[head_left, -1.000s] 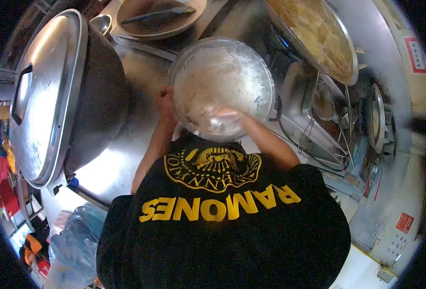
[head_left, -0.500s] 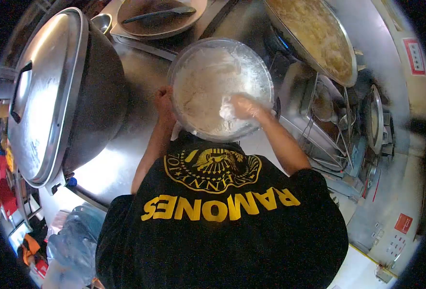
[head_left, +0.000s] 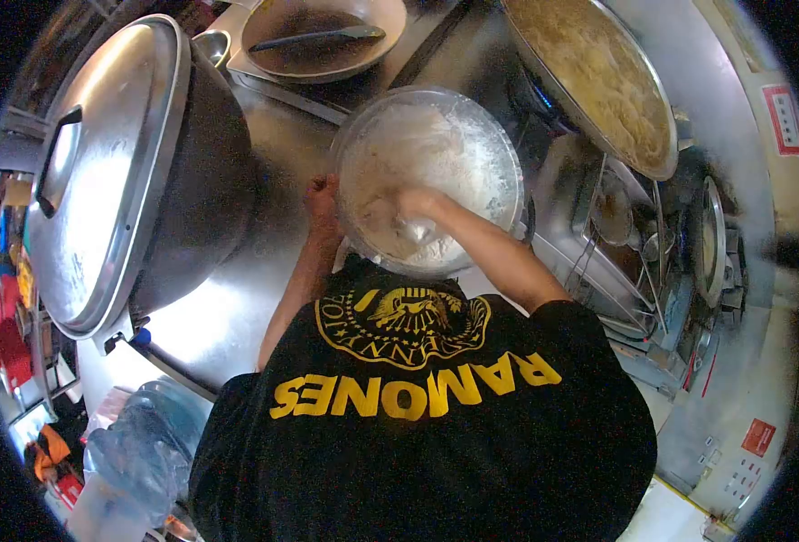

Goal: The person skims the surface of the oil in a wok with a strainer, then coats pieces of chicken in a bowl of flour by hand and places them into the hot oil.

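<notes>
A round bowl [head_left: 516,172] with white, floury powder [head_left: 436,135] in it stands on the metal counter in front of me. At its left side, my left hand [head_left: 324,199] is closed against the rim, with some of the fingers hidden. My right hand [head_left: 408,206] reaches down into the powder left of the bowl's middle. Blur and powder hide its fingers. A whitish lump or smear [head_left: 420,232] shows just below that hand.
A big lidded pot [head_left: 205,172] stands at the left. Behind the bowl is a pan [head_left: 327,68] with a dark-handled utensil [head_left: 314,38] across it. A wide wok [head_left: 598,72] of bubbling yellowish liquid sits at the upper right, above wire racks [head_left: 621,244].
My right hand has moved left and deeper into the powder, from the bowl's right side, where it was at a white clump. My left hand stays at the rim.
</notes>
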A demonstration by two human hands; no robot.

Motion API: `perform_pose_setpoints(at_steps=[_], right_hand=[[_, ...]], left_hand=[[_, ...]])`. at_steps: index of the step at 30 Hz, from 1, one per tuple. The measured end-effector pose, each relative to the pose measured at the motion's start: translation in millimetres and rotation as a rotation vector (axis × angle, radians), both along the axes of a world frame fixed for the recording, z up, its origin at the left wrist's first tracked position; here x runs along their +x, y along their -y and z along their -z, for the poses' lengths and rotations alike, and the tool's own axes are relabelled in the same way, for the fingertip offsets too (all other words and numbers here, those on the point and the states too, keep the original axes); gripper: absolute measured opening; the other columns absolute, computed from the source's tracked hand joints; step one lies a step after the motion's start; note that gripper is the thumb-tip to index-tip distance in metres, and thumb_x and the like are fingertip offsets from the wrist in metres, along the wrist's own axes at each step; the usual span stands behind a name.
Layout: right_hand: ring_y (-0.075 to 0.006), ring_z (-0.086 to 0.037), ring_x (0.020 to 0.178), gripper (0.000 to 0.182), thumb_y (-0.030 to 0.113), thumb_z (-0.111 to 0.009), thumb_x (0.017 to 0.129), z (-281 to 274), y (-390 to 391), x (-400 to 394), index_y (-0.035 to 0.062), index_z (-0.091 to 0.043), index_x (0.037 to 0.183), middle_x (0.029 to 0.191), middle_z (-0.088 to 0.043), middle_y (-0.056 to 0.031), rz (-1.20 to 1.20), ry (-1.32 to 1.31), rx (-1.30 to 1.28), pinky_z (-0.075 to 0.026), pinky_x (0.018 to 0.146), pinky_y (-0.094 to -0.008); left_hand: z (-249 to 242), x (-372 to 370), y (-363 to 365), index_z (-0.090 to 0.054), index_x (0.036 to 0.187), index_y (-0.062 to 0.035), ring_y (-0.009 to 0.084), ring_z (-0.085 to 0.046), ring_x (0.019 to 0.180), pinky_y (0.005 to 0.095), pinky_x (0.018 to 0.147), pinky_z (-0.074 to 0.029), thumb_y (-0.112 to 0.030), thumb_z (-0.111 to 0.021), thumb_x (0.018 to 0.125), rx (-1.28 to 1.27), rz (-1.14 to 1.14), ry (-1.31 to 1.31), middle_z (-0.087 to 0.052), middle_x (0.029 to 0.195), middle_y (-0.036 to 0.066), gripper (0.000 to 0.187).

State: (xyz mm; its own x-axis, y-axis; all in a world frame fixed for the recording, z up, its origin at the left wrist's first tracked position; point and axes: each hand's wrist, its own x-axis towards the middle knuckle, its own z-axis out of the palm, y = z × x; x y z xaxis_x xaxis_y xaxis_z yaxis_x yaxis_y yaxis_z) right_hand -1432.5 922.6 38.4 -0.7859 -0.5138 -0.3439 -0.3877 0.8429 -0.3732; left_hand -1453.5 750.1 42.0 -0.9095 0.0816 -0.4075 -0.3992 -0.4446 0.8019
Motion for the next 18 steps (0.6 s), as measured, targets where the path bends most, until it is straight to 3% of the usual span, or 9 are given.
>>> perform_pose_setpoints(at_steps=[2, 6, 8, 9, 11, 15, 17, 18], right_hand=[[-0.0298, -0.051, 0.084, 0.060, 0.017, -0.061, 0.052, -12, -4, 8, -0.0011, -0.043, 0.106, 0.093, -0.051, -0.0206, 0.048, 0.287, -0.041, -0.040, 0.074, -0.0343], [-0.0309, -0.053, 0.078, 0.050, 0.020, -0.059, 0.058, -45, -14, 39, -0.0028, -0.046, 0.100, 0.086, -0.053, -0.0218, 0.222, 0.216, 0.151, -0.042, 0.070, -0.0351], [-0.0311, -0.054, 0.075, 0.043, 0.024, -0.057, 0.065, -58, -16, 53, -0.0047, -0.049, 0.095, 0.083, -0.054, -0.0227, 0.231, 0.191, 0.046, -0.043, 0.068, -0.0360], [-0.0311, -0.054, 0.075, 0.043, 0.024, -0.057, 0.065, -48, -21, 56, -0.0047, -0.049, 0.095, 0.083, -0.054, -0.0227, 0.238, 0.190, 0.045, -0.043, 0.068, -0.0360], [-0.0306, -0.054, 0.075, 0.044, 0.030, -0.060, 0.062, -23, -31, 65, 0.0042, -0.049, 0.097, 0.084, -0.055, -0.0171, 0.301, 0.144, 0.027, -0.045, 0.065, -0.0362], [-0.0315, -0.053, 0.078, 0.042, 0.030, -0.059, 0.062, -32, -63, 66, 0.0022, -0.051, 0.093, 0.087, -0.055, -0.0170, 0.195, -0.060, -0.203, -0.043, 0.070, -0.0365], [-0.0315, -0.053, 0.080, 0.041, 0.029, -0.059, 0.063, -61, -64, 65, 0.0027, -0.052, 0.094, 0.087, -0.055, -0.0178, 0.559, 0.122, -0.153, -0.041, 0.075, -0.0364], [-0.0311, -0.053, 0.080, 0.037, 0.026, -0.057, 0.064, -78, -59, 67, 0.0033, -0.053, 0.093, 0.086, -0.055, -0.0184, 0.543, 0.021, 0.010, -0.041, 0.073, -0.0372]], left_hand=[[7, -3, 1, -0.046, 0.084, -0.0042, 0.0171, -0.049, 0.069, 0.0309, 0.059, -0.043, -0.011, -0.053, 0.075, 0.039, -0.028, 0.018, -0.051, 0.080, 0.006, 0.014], [17, -7, -1, -0.046, 0.084, -0.0039, 0.0173, -0.049, 0.066, 0.0306, 0.059, -0.042, -0.011, -0.054, 0.074, 0.080, -0.023, 0.055, -0.051, 0.076, 0.005, 0.014], [18, -7, -3, -0.046, 0.082, -0.0041, 0.0160, -0.048, 0.063, 0.0299, 0.058, -0.042, -0.011, -0.055, 0.074, 0.063, -0.102, 0.097, -0.050, 0.073, 0.004, 0.013], [19, -9, -4, -0.046, 0.082, -0.0041, 0.0160, -0.048, 0.063, 0.0299, 0.058, -0.042, -0.011, -0.055, 0.074, 0.063, -0.095, 0.095, -0.050, 0.073, 0.004, 0.013], [21, -10, -2, -0.046, 0.080, -0.0048, 0.0150, -0.047, 0.063, 0.0298, 0.059, -0.042, -0.011, -0.055, 0.074, 0.018, -0.049, 0.052, -0.049, 0.073, 0.004, 0.012], [26, -8, 2, -0.047, 0.077, -0.0058, 0.0142, -0.047, 0.066, 0.0292, 0.060, -0.041, -0.012, -0.055, 0.074, 0.056, -0.003, 0.051, -0.049, 0.073, 0.003, 0.011], [26, -8, 1, -0.046, 0.079, -0.0060, 0.0141, -0.047, 0.068, 0.0288, 0.061, -0.041, -0.014, -0.054, 0.075, 0.110, -0.011, -0.003, -0.049, 0.074, 0.004, 0.012], [26, -8, 1, -0.046, 0.079, -0.0060, 0.0141, -0.047, 0.068, 0.0288, 0.061, -0.041, -0.014, -0.054, 0.075, 0.111, -0.011, -0.002, -0.049, 0.074, 0.004, 0.012]])
